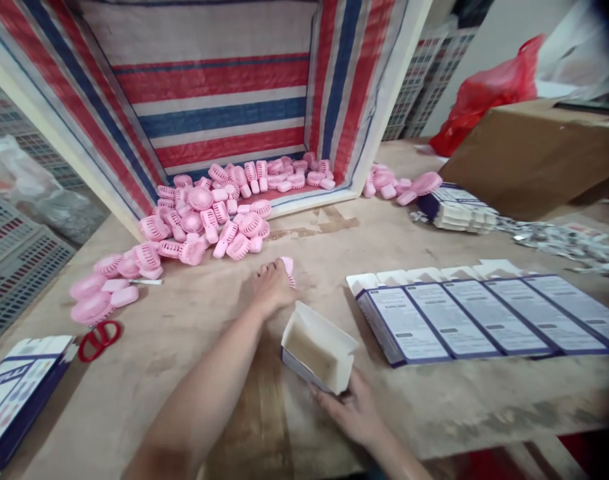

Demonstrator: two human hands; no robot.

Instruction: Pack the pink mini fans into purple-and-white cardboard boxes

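My left hand (272,290) has its fingers closed round a pink mini fan (287,268) just above the wooden table. Only one end of that fan shows past the fingers. My right hand (354,408) grips a small open white carton (317,350) from below, tilted with its open side toward me; its inside looks bare. Beyond my left hand, a heap of pink mini fans (200,200) spills out of a large bin lined with striped red, white and blue cloth (224,117).
A row of printed cartons (464,317) lies on the right. More flat cartons (22,393) are at the lower left, beside red-handled scissors (98,340) and several pink fans (97,297). A brown cardboard box (529,157) and a red plastic bag (484,93) stand back right.
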